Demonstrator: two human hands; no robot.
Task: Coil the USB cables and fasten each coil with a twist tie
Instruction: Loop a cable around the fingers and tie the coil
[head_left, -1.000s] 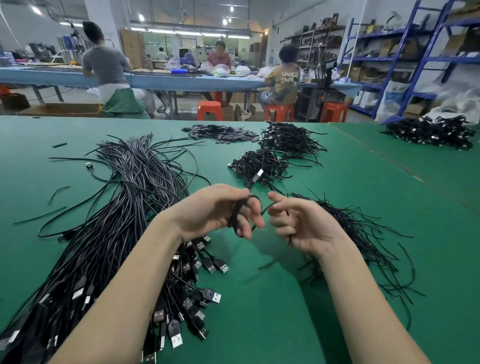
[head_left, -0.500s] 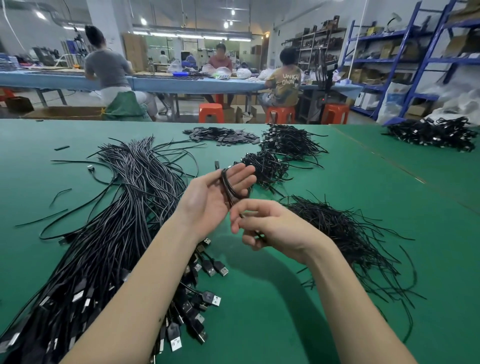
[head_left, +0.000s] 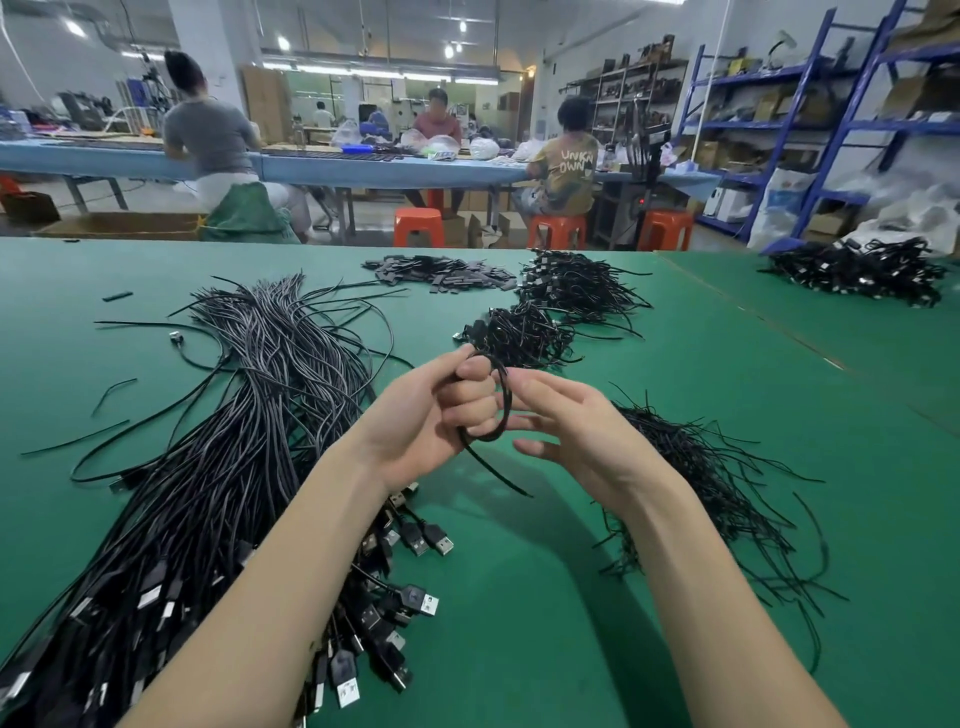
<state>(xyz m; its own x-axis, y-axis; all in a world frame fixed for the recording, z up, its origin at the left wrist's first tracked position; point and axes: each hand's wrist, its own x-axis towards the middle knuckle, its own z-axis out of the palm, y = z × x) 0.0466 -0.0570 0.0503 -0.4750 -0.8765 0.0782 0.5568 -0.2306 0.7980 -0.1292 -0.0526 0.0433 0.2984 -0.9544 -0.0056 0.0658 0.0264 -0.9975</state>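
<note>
Nearest the camera, a large bundle of uncoiled USB cables (head_left: 218, 467) is spread over the green table (head_left: 519, 597), with its plugs fanned out by the left forearm. A big share of the work is judged to remain here.

Mid-table, a coil of one cable (head_left: 496, 402) is held upright by the left hand (head_left: 431, 415), with fingers and thumb curled round it; a loose tail (head_left: 493, 470) is left hanging below the coil. The right hand (head_left: 571, 431) is placed just beside the coil, fingers half curled, its fingertips at the loop. Whether a tie is pinched there cannot be told. No tie is seen on this coil, so it is judged wound but not yet fastened.

To the right, a loose heap of thin twist ties (head_left: 717, 488) is laid out, well stocked.

Further off, two piles of finished coils (head_left: 524, 332) and (head_left: 576, 286) are seen, apparently bundled already. Beyond them a scatter of small flat dark pieces (head_left: 441, 273) is noted, and a further cable heap (head_left: 857, 270) on the next table.
</note>
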